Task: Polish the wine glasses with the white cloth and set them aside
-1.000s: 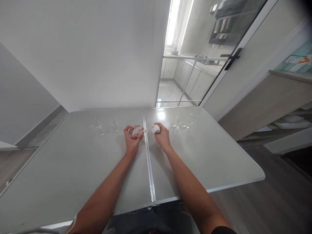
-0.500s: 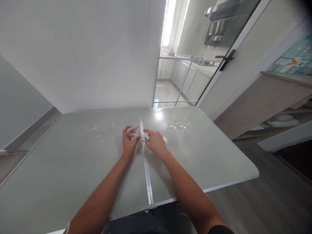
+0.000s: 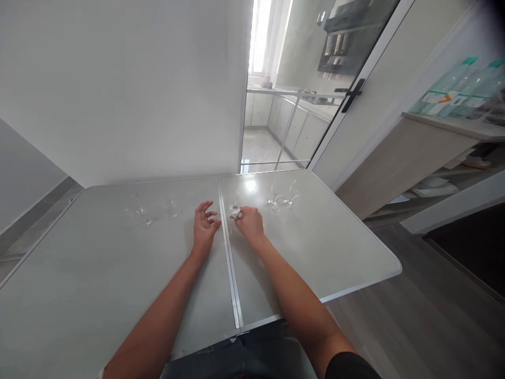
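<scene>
My left hand (image 3: 205, 227) hovers over the grey table (image 3: 110, 273) just left of its middle seam, fingers spread and holding nothing. Right of the seam, my right hand (image 3: 249, 222) is closed on a white cloth (image 3: 236, 213). A small clear glass seems to be wrapped in the cloth at my fingertips. Two clear stemmed glasses (image 3: 282, 197) stand behind my right hand. Two more clear glasses (image 3: 153, 209) stand behind and to the left of my left hand; they are faint against the tabletop.
A metal seam (image 3: 231, 284) splits the folding table front to back. A white wall stands behind it, with a glass sliding door (image 3: 300, 105) to a kitchen at the back right. A wooden shelf unit (image 3: 434, 152) with bottles on top is at the right.
My left hand has let go of the small glass and opened its fingers. My right hand, with the cloth, now has the glass. The view has shifted a little to the right.
</scene>
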`<action>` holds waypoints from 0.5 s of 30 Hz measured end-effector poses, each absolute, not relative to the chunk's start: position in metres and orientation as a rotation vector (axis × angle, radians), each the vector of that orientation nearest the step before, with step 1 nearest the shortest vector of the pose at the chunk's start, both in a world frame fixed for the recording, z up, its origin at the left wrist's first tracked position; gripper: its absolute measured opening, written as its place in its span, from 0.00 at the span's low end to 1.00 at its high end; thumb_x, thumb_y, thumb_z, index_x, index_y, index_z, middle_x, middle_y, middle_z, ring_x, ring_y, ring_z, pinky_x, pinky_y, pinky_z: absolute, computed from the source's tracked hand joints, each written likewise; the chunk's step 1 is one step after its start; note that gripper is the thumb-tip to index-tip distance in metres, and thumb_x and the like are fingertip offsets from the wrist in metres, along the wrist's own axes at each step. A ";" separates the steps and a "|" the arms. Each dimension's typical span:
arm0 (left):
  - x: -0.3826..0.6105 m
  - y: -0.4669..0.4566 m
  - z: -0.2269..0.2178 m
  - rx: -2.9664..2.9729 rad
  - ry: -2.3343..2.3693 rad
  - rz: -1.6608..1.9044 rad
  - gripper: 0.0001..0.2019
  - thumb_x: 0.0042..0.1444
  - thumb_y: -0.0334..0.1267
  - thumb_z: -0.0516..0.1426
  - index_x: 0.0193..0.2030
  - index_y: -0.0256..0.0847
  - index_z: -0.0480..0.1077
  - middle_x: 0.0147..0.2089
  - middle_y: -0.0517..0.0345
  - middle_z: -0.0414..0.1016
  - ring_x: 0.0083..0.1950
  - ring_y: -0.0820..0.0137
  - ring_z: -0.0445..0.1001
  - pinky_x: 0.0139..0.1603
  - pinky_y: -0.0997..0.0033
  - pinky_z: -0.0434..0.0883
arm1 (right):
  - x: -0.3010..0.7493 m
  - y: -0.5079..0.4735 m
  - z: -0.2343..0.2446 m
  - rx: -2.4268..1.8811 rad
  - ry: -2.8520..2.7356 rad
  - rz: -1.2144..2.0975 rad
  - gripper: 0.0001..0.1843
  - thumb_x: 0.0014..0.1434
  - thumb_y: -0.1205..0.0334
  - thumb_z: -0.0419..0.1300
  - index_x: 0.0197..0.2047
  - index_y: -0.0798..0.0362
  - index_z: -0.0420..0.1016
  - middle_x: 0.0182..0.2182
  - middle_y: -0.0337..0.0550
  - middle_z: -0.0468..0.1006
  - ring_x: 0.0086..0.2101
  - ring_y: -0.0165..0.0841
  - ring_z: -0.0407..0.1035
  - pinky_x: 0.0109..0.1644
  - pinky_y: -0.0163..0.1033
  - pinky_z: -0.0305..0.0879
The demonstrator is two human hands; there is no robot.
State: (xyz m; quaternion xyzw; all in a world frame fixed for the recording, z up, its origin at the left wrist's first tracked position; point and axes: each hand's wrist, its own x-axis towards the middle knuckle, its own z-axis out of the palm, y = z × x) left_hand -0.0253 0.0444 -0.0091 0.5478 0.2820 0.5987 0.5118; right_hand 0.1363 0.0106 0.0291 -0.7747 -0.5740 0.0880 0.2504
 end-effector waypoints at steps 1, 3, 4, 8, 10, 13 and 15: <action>-0.025 0.044 -0.009 1.309 0.704 1.445 0.29 0.53 0.49 0.68 0.61 0.51 0.66 0.65 0.49 0.66 0.50 0.68 0.71 0.45 0.71 0.69 | 0.145 0.013 0.027 -2.127 -1.465 0.234 0.13 0.60 0.58 0.58 0.34 0.51 0.84 0.32 0.51 0.83 0.30 0.37 0.74 0.31 0.36 0.56; -0.026 0.042 -0.008 1.301 0.730 1.431 0.22 0.57 0.49 0.65 0.56 0.48 0.70 0.55 0.51 0.72 0.47 0.68 0.71 0.44 0.71 0.68 | 0.161 0.018 0.023 -2.172 -1.296 0.230 0.16 0.62 0.56 0.56 0.34 0.52 0.84 0.31 0.52 0.83 0.28 0.37 0.73 0.30 0.36 0.55; -0.025 0.041 -0.008 1.305 0.735 1.415 0.21 0.58 0.50 0.64 0.55 0.47 0.71 0.49 0.52 0.73 0.45 0.67 0.70 0.43 0.71 0.68 | 0.169 0.020 0.021 -2.193 -1.238 0.232 0.17 0.62 0.55 0.56 0.33 0.53 0.84 0.30 0.53 0.83 0.28 0.37 0.73 0.29 0.36 0.55; -0.024 0.038 -0.005 1.332 0.743 1.365 0.18 0.57 0.51 0.64 0.50 0.46 0.73 0.41 0.55 0.71 0.41 0.67 0.68 0.41 0.69 0.66 | 0.185 0.028 0.012 -2.240 -1.160 0.244 0.16 0.60 0.55 0.57 0.34 0.54 0.85 0.31 0.55 0.83 0.29 0.38 0.74 0.30 0.36 0.57; -0.024 0.037 -0.005 1.337 0.748 1.369 0.17 0.57 0.52 0.64 0.48 0.46 0.74 0.46 0.54 0.71 0.41 0.68 0.68 0.41 0.69 0.67 | 0.186 0.031 0.007 -2.251 -1.156 0.242 0.16 0.60 0.56 0.58 0.35 0.53 0.85 0.32 0.55 0.83 0.30 0.38 0.75 0.31 0.36 0.59; -0.024 0.038 -0.006 1.347 0.758 1.366 0.16 0.58 0.53 0.63 0.47 0.46 0.74 0.50 0.54 0.70 0.40 0.69 0.67 0.42 0.70 0.66 | 0.185 0.036 0.003 -2.269 -1.154 0.238 0.15 0.59 0.57 0.58 0.35 0.53 0.85 0.32 0.56 0.83 0.31 0.39 0.76 0.33 0.36 0.61; -0.024 0.039 -0.007 1.356 0.767 1.369 0.15 0.58 0.53 0.63 0.45 0.46 0.74 0.49 0.55 0.70 0.40 0.69 0.67 0.41 0.70 0.66 | 0.185 0.038 0.000 -2.275 -1.152 0.229 0.15 0.59 0.57 0.57 0.35 0.53 0.85 0.31 0.56 0.83 0.31 0.40 0.76 0.33 0.36 0.61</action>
